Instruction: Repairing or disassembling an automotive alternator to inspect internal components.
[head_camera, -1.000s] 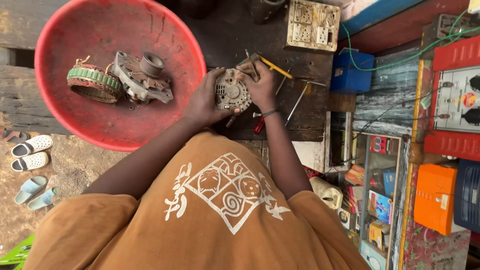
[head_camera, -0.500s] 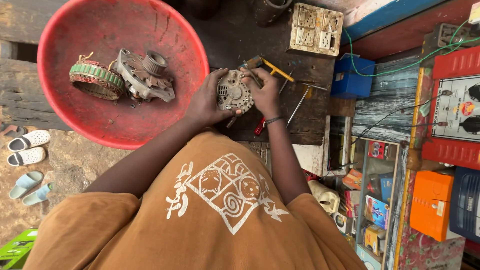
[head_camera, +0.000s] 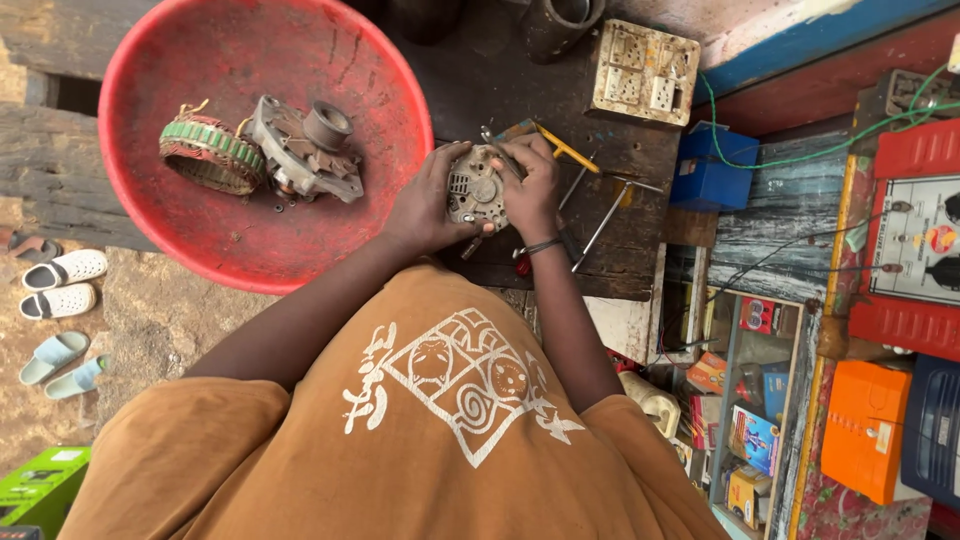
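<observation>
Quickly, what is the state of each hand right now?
Left hand: closed on the round metal housing.
Right hand: on the housing too, pinching a thin metal tool.

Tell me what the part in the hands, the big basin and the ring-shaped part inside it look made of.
Housing part, held by left hand and right hand: dull grey, slotted, probably cast metal. Basin: red, scuffed matte, likely plastic. Ring part: reddish-brown windings, likely copper wire, under a green band; band material unclear.
</observation>
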